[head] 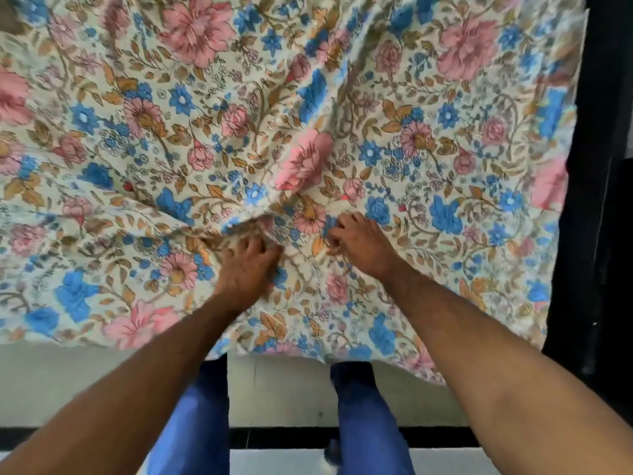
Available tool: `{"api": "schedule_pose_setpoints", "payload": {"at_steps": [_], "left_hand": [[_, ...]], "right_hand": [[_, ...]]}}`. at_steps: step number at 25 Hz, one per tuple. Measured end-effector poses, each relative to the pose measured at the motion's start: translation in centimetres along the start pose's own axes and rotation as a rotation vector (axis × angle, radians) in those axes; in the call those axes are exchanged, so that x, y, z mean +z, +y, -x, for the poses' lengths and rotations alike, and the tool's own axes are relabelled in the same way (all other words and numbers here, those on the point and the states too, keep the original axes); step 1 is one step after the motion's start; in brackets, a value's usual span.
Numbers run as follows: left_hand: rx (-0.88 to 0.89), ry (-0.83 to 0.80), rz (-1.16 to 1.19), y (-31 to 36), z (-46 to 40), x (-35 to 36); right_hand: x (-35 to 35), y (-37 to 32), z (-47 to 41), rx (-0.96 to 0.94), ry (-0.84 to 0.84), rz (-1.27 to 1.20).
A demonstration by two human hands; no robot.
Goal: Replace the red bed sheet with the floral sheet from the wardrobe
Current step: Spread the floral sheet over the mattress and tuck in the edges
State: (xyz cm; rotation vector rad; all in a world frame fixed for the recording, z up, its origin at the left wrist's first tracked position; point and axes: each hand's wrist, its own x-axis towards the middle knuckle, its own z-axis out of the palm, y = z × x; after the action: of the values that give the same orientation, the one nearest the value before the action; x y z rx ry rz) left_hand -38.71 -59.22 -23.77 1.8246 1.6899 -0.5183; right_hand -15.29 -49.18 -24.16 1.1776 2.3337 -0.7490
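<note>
The floral sheet [394, 108], cream with pink, blue and tan flowers, lies spread over the bed and fills most of the view. Its near edge hangs over the bed's front side. My left hand [245, 265] is closed on a bunched fold of the sheet near the middle front. My right hand [358, 240] pinches the cloth just to the right of it. Creases radiate away from both hands. No red sheet shows anywhere.
My legs in blue trousers [195, 416] stand against the bed's front. A pale tiled floor [284, 395] with a black strip [428, 437] lies below. A dark area [603, 234] runs along the bed's right side.
</note>
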Motion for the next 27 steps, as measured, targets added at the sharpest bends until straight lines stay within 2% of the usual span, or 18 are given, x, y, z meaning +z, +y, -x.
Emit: {"api": "schedule_pose_setpoints", "payload": {"at_steps": [2,4,7,9,11,13,15,20,24,27], "left_hand": [[-0.038,0.081,0.024,1.2,1.0,1.0],[-0.054,0.14,0.122,3.2,2.4,1.8],[-0.07,0.093,0.225,7.1,3.6,1.2],[0.002,-0.024,0.183,10.2,3.9,1.7],[0.087,-0.072,0.137,13.9,3.5,2.3],[0.089,-0.051,0.091,18.0,2.2,2.3],[0.027,-0.016,0.045,21.4,0.1,2.8],[-0.083,-0.012,0.069,24.4,-4.2,3.4],[0.037,-0.096,0.203,26.0,-4.6,2.6],[0.181,-0.163,0.193,29.2,-3.5,1.9]], "right_hand": [[-0.4,2.2,2.4,-0.109,0.013,-0.109],[-1.5,5.2,5.5,-0.167,-0.061,-0.215],[-3.0,8.5,9.1,-0.204,-0.211,-0.173],[-2.2,10.7,11.6,-0.124,-0.163,-0.256],[-0.3,13.7,14.7,0.066,-0.038,-0.293],[1.8,16.0,17.2,0.217,-0.057,-0.24],[3.3,16.9,18.3,0.253,-0.111,-0.179],[4.4,17.6,16.0,0.119,0.014,-0.032],[4.3,19.4,16.8,0.015,-0.04,0.14],[3.8,22.3,21.5,0.155,-0.21,0.072]]}}
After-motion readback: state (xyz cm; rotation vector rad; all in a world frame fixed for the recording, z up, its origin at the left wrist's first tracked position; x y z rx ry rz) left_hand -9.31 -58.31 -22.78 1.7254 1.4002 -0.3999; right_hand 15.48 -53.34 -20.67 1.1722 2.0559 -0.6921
